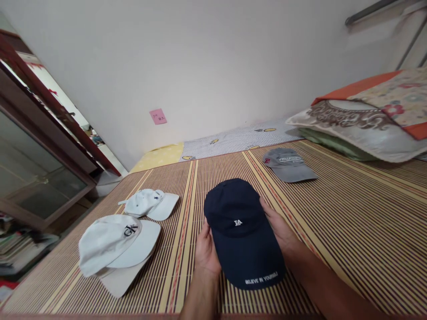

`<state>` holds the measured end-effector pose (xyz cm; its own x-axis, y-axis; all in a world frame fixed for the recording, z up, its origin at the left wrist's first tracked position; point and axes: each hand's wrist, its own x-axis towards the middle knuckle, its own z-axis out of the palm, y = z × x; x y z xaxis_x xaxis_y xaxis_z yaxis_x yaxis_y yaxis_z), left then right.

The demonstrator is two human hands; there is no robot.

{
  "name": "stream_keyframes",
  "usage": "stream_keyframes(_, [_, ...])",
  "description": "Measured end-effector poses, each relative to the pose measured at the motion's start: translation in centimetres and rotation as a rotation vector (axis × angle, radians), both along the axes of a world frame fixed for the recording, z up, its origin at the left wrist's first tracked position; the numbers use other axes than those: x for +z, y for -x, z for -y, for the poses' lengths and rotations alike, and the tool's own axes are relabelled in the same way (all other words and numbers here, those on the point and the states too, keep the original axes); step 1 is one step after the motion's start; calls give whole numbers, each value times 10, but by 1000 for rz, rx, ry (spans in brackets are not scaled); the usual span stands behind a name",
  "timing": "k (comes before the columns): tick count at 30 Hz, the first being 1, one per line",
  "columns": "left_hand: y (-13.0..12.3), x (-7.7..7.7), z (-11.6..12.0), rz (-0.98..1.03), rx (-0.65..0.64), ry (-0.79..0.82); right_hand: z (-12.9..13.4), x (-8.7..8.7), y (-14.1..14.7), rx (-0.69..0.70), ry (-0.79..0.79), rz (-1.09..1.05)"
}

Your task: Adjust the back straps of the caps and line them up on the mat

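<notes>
Pinching the navy baseball cap at eight and three o'clock, the left hand and right hand brace opposite sides, probably to keep it steady.

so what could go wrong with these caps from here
The navy cap is held at its sides by the left hand and right hand; too tight a squeeze might dent it. The CK cap sits over a second pale brim, so a bump could shift them apart. It also lies toward the mat's left edge, so a harder knock might send it off.
</notes>
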<state>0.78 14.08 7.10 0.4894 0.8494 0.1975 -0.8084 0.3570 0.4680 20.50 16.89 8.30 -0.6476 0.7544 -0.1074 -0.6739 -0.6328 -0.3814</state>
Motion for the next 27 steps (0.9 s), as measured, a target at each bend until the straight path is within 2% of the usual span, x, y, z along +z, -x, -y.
stream_keyframes(3, [1,-4,-1,-5,19,24,0,-2,0,-18,-26,5])
stream_keyframes(6, [5,-8,-3,-14,49,63,-2,-3,3,-105,-27,10])
stream_keyframes(10, [13,-13,-9,17,2,19,-3,-3,9,-206,11,3])
stream_keyframes(12, [14,-13,-11,32,-4,7,-3,-4,11,-158,53,18])
stream_keyframes(15, [10,-10,-10,25,53,56,-4,-7,12,-46,85,49])
stream_keyframes(17, [4,-6,-7,7,106,112,-5,-10,9,-49,71,61])
stream_keyframes(21, [-12,0,0,-39,121,224,-12,-13,-2,-142,45,111])
stream_keyframes(24, [-20,-4,4,-78,63,271,-20,-11,-15,-262,26,157])
stream_keyframes(27, [-24,-10,7,-185,17,363,-27,-7,-27,-350,100,215])
